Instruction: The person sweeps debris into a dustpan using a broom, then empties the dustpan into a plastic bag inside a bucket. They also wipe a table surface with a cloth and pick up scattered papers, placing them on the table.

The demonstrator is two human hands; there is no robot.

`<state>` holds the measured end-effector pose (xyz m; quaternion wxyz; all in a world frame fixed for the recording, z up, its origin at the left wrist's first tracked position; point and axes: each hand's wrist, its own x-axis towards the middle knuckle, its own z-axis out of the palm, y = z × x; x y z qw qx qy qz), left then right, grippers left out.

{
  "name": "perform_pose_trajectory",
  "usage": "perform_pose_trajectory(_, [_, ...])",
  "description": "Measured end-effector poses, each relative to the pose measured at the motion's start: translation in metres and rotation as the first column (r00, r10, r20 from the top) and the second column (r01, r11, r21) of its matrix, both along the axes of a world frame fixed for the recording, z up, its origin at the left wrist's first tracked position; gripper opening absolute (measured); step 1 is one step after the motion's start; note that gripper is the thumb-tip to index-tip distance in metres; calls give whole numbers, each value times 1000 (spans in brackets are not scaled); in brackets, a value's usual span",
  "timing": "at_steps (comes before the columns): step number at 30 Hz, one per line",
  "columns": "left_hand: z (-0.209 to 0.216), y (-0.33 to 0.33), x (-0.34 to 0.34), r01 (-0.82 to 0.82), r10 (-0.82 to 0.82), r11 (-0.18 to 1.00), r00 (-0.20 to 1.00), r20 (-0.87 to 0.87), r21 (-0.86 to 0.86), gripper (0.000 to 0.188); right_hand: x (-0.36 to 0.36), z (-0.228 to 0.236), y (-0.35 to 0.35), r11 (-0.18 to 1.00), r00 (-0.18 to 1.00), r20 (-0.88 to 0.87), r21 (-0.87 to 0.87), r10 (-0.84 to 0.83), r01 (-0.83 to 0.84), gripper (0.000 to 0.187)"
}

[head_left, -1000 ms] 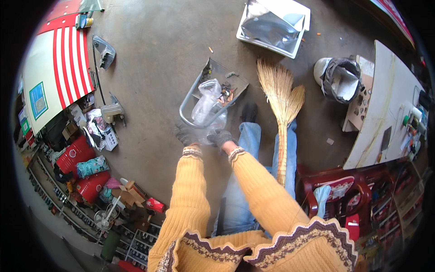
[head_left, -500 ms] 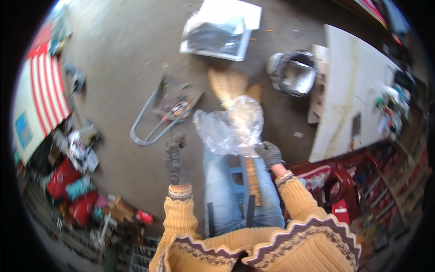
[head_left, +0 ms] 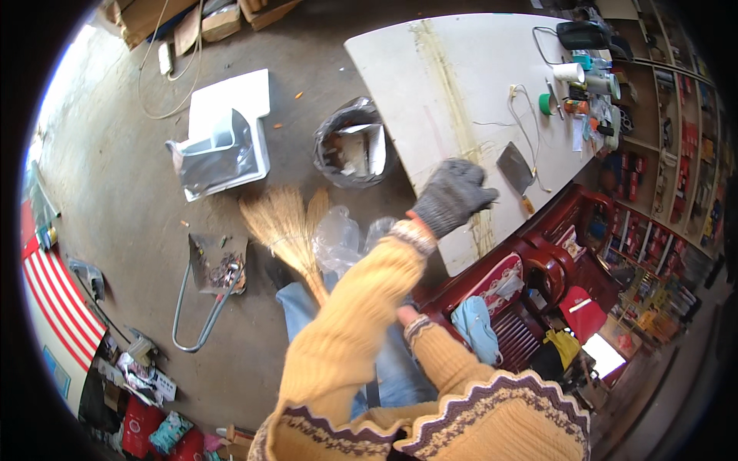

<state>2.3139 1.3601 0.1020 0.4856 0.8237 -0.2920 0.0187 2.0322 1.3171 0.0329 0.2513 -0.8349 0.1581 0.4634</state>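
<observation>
My left hand (head_left: 455, 198), in a dark grey knit glove, reaches across to the right over the white table (head_left: 400, 73). Its curled fingers stand apart, and nothing shows between them. Just beyond lies a broad grey blade (head_left: 513, 165) with a short wooden handle. My left sleeve crosses in front of my right hand (head_left: 407, 303), of which only a sliver shows, so its fingers are hidden. A clear plastic bag (head_left: 337, 240) appears beside the left forearm, partly covered by it. The straw broom (head_left: 280, 227) leans at my legs, its handle running behind that arm.
A long-handled dustpan (head_left: 217, 261) with debris is on the floor at left. Farther off stand a white box (head_left: 231, 96) with dark film and a black-lined bin (head_left: 355, 146). Red wooden chairs (head_left: 530, 269) flank the table. Cups, tape and a cord (head_left: 530, 107) lie on it.
The view has swung right. My left hand has gone from the left side, across my body, to over the table. My right hand has become mostly hidden behind the left sleeve.
</observation>
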Motion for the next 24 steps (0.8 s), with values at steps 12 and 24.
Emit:
perform_pose_trajectory(12, [-88,19,-66,-232,372,911,817,-441,340,88,-12,-46,-4,938,953,3,178,-303,297,37])
perform_pose_trajectory(24, [-320,201,-144,-611,571,675,78,-817,414,71,127,-209,-68,887,887,104,-66,-449,457,54])
